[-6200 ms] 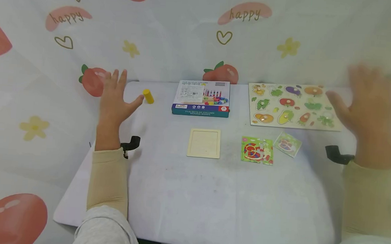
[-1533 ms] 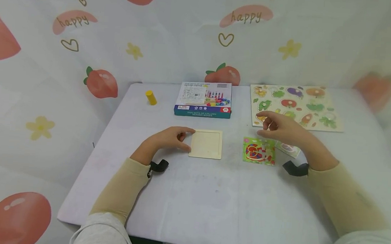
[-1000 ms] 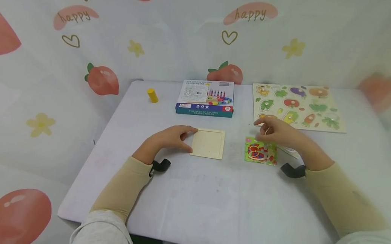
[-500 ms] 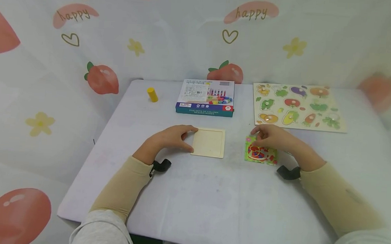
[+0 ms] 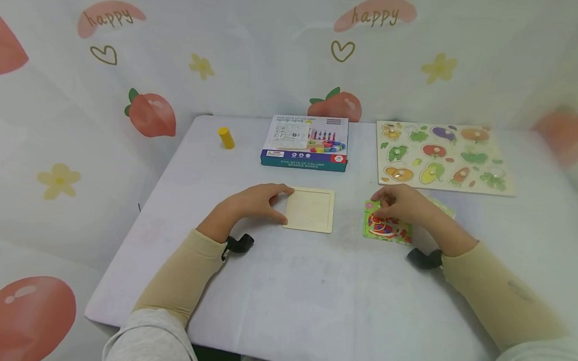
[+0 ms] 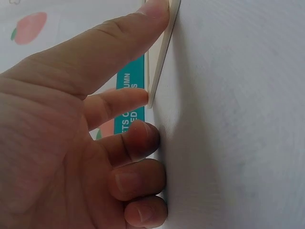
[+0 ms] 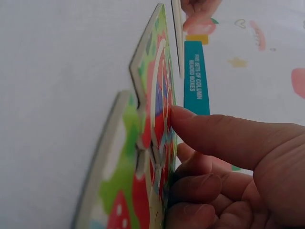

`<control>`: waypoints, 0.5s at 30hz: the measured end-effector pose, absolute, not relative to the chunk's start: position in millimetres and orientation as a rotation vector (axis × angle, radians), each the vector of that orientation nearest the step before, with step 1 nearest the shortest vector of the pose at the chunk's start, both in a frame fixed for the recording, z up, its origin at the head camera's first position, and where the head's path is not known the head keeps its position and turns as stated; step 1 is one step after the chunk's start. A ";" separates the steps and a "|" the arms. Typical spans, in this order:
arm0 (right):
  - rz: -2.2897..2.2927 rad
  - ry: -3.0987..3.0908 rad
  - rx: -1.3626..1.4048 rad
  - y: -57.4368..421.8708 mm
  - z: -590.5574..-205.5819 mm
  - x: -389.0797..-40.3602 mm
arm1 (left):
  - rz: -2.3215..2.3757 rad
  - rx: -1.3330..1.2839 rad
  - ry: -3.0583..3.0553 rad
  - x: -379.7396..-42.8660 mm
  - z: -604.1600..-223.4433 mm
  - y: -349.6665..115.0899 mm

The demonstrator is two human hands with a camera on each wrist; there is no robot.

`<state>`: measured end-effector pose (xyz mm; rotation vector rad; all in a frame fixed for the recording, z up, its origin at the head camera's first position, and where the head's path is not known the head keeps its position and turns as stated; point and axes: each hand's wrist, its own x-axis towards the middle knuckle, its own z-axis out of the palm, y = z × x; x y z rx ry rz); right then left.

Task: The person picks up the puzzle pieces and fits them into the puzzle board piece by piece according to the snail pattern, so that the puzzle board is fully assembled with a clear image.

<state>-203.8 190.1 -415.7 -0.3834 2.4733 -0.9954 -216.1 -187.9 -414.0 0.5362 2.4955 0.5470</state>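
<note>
A small square wooden tray with a raised rim lies on the table. My left hand holds its left side, index finger at the far corner and thumb at the near one; the other fingers curl against the cloth. To the right lies a colourful jigsaw puzzle with a red and blue pattern on green. My right hand reaches over its far part, with curled fingers and thumb at a puzzle piece. My thumb hides the index fingertip in the right wrist view.
Partly behind my right hand lies a small picture card. A vegetable peg puzzle board stands at the back right. Further left are a beaded-toy box and a yellow cylinder. A patterned cloth backdrop rises behind the table.
Both hands have come down from raised and spread at the sides. My left hand has taken the wooden tray's edge; my right hand has lowered leftward onto the jigsaw puzzle. The view has shifted slightly.
</note>
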 end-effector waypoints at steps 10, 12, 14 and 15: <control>-0.941 2.544 -0.423 188.7 -416.7 -203.4 | 0.538 0.524 2.504 -216.0 -415.0 -187.4; -0.921 2.571 -0.434 187.6 -415.4 -202.5 | 0.539 0.528 2.504 -216.0 -415.1 -187.5; -0.898 2.595 -0.436 186.2 -414.6 -201.9 | 0.537 0.534 2.505 -215.8 -415.2 -187.5; -0.884 2.605 -0.430 185.7 -414.4 -202.0 | 0.537 0.538 2.505 -215.8 -415.1 -187.6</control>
